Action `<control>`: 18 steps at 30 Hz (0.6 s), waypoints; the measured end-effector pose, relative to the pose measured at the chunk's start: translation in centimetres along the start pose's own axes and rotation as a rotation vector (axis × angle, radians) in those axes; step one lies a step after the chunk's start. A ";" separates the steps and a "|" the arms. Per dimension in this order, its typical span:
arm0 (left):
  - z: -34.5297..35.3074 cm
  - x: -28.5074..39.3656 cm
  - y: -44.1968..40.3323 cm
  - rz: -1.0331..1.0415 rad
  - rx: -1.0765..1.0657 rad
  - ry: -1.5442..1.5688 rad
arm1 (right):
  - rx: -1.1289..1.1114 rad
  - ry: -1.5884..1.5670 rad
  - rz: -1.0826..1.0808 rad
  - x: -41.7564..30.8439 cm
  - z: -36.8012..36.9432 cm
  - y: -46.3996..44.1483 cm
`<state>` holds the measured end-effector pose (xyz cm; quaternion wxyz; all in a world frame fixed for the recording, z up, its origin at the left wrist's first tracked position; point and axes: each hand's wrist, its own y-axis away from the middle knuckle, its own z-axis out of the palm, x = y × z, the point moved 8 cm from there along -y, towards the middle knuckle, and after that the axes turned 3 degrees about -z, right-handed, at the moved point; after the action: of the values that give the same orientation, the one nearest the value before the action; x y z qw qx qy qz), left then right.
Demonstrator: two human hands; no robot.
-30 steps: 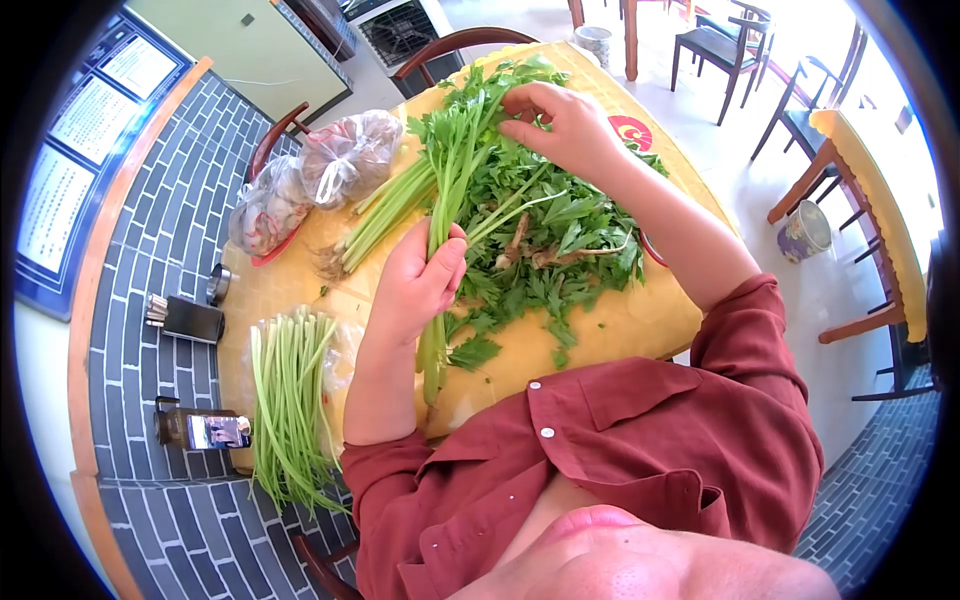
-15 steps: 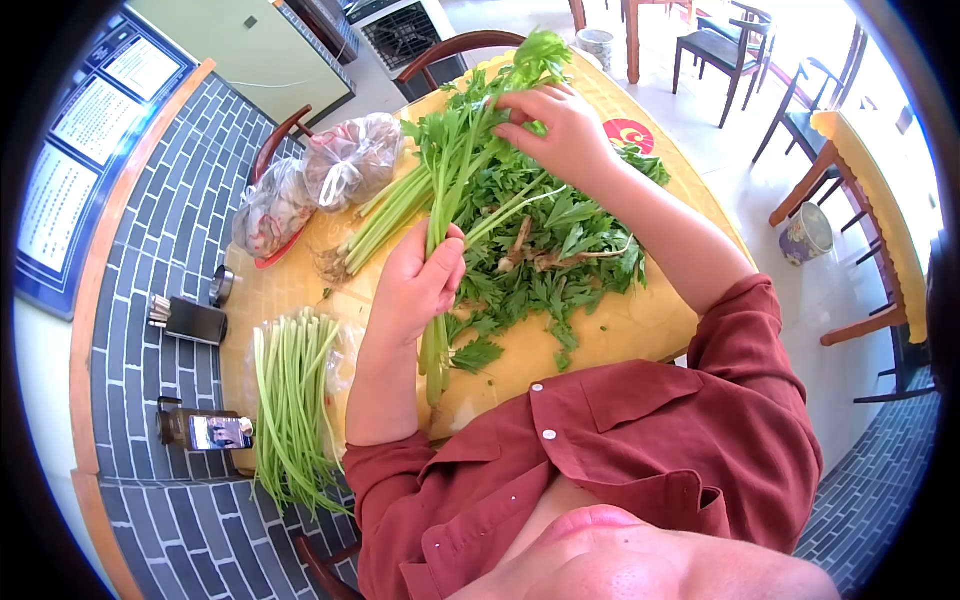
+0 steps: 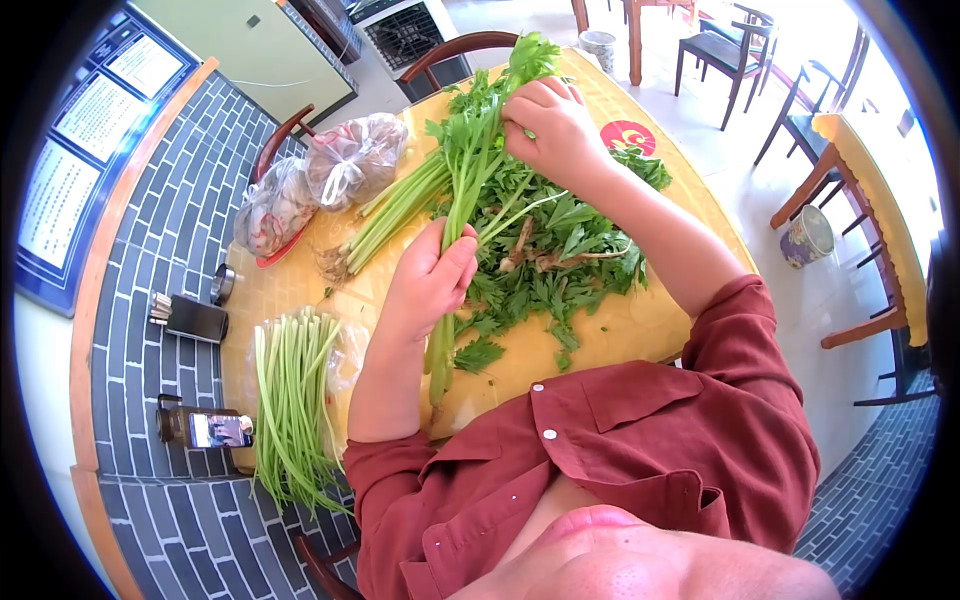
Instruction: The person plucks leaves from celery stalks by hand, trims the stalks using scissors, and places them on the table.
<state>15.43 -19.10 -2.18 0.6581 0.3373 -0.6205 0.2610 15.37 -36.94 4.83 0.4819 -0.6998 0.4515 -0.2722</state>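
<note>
Closest to us is the person's red shirt (image 3: 640, 430), its sleeves rolled up. Just beyond it, the left hand (image 3: 435, 270) is wrapped around the celery (image 3: 465, 195) over the table (image 3: 620, 330), thumb folded across the stalks; the lower ends stick out beneath the fist and the leafy tops point away from the shirt. To the left we see bare stalks (image 3: 295, 400) overhanging the table's near edge, with a phone (image 3: 220, 431) just beside them. A heap of leaves (image 3: 560, 290) lies to the right of the left hand, with some roots (image 3: 520, 245) on top.

Farther out, the right hand (image 3: 550, 120) is at the leafy tops. A second ago its fingers were looser and more spread; now they have bent in against the upper stems, while the left hand has kept its hold. We judge that the work there has gone from feeling among the leaves to a closer hold, but the fingertips are hidden, so we cannot tell whether they pinch a stem.

As for writing, the wall poster (image 3: 130, 110) carries rows of print too small for us to read. We find no readable brand on the phone, and no legible word on the tablecloth's round red mark (image 3: 632, 138).
</note>
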 end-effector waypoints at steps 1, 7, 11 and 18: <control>0.1 -0.2 -0.2 0.000 0.002 -0.002 | 0.003 -0.022 0.039 0.4 0.2 -0.1; -1.2 0.9 0.6 0.019 0.026 0.048 | -0.264 -0.475 0.799 10.2 1.3 2.2; -1.9 1.6 0.9 0.039 0.059 0.061 | -0.589 -0.376 0.574 8.2 0.7 2.0; -1.8 1.9 1.2 0.056 0.041 0.027 | -0.179 -0.160 0.259 6.7 -5.4 -4.6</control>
<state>15.85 -17.16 -0.13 0.6519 0.3298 -0.6151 0.2965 15.59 -44.62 10.79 0.4832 -0.6952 0.5207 -0.1103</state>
